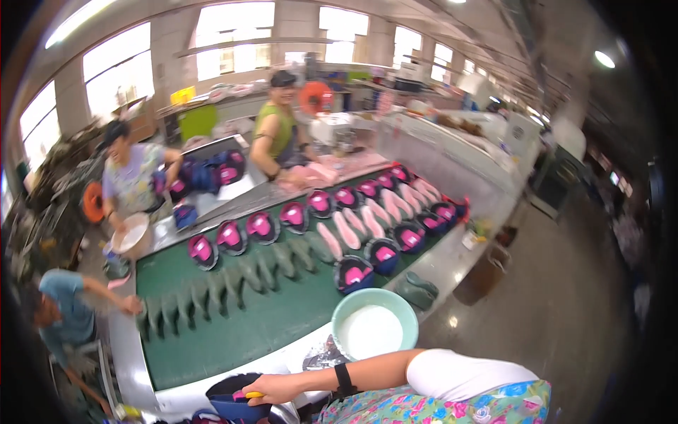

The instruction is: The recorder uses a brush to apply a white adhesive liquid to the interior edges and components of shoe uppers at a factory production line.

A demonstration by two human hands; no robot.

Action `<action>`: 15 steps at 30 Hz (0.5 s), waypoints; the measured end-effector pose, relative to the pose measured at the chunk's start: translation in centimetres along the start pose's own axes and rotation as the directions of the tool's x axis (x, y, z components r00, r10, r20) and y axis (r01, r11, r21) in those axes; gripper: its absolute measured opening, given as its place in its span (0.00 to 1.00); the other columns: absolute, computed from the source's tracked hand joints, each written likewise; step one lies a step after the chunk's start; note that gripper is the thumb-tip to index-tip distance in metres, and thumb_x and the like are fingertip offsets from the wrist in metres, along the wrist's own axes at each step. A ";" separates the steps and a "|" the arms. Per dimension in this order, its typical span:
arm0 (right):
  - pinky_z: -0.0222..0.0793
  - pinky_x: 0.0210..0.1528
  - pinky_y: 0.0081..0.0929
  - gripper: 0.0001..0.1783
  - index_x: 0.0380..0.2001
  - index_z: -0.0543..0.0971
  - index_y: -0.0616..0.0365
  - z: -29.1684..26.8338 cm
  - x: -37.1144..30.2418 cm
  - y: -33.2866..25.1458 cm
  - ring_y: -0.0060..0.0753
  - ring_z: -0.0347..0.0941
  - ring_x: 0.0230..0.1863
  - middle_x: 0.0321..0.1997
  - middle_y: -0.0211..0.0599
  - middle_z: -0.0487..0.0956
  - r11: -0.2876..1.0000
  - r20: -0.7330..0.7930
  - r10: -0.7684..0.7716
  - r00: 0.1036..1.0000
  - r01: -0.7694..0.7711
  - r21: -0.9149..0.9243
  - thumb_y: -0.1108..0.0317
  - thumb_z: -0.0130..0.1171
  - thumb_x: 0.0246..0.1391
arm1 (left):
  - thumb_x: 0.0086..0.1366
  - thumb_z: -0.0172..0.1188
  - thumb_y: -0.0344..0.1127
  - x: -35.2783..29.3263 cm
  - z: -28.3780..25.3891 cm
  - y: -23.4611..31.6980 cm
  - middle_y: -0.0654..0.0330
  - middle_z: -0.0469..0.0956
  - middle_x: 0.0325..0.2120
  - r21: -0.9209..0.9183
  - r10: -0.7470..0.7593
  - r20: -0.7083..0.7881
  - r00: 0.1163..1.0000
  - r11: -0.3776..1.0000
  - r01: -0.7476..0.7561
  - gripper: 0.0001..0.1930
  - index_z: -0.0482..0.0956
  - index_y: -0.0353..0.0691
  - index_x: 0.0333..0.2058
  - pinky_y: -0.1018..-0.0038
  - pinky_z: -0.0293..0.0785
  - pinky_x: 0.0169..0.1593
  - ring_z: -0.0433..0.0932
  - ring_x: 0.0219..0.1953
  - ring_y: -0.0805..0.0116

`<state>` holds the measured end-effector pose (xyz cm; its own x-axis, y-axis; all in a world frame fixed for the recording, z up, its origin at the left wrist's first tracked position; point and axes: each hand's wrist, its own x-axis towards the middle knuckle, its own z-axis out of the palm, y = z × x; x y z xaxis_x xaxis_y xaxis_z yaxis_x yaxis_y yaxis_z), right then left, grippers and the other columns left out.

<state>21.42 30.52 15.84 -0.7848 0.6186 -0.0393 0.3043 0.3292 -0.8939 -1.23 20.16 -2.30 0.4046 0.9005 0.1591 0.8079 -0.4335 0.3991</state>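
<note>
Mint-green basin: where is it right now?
In the head view, the mint-green basin sits low, just right of centre, beyond the person's forearm, with the dark green shoe-shaped pieces at its upper right.

A shoe-making workshop is indicated by the long, green-topped surface [233, 346], on which dark, pink-lined shoe uppers [294, 218] and pink, sole-shaped pieces [346, 230] are laid out in rows. Co-workers [135, 173] are stationed around it; a bulky white machine [332, 131] and tall, bright rectangular windows [235, 42] are seen beyond.
</note>
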 end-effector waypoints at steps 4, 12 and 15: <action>0.67 0.37 0.43 0.16 0.41 0.75 0.56 0.1 1.9 6.4 0.55 0.74 0.35 0.31 0.54 0.76 0.950 -0.030 -0.064 0.997 0.052 -0.307 0.67 0.62 0.47 | 0.65 0.53 0.38 15.4 0.9 -1.3 0.39 0.75 0.44 -0.191 0.449 0.138 0.883 0.887 -0.422 0.19 0.74 0.40 0.53 0.50 0.63 0.56 0.70 0.51 0.42; 0.48 0.67 0.41 0.18 0.43 0.75 0.62 -1.1 -1.8 1.3 0.43 0.63 0.55 0.46 0.42 0.73 0.792 0.360 -0.248 0.899 0.402 -0.458 0.64 0.46 0.53 | 0.63 0.55 0.35 28.7 -0.1 4.9 0.42 0.74 0.46 -0.507 0.617 0.137 0.775 0.716 -0.480 0.21 0.71 0.39 0.54 0.54 0.64 0.56 0.71 0.52 0.46; 0.58 0.54 0.40 0.15 0.42 0.76 0.59 -3.2 -6.4 -2.7 0.44 0.69 0.47 0.40 0.42 0.76 0.888 0.111 -0.242 0.964 0.266 -0.376 0.64 0.51 0.52 | 0.62 0.56 0.35 30.8 -1.4 5.7 0.43 0.74 0.46 -0.612 0.575 0.109 0.811 0.681 -0.401 0.21 0.71 0.38 0.54 0.55 0.65 0.56 0.71 0.52 0.48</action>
<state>27.32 27.96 19.97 -0.8898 0.4377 0.1291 0.2644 0.7251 -0.6358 15.27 45.44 6.11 0.8392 0.4775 0.2601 0.1260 -0.6361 0.7613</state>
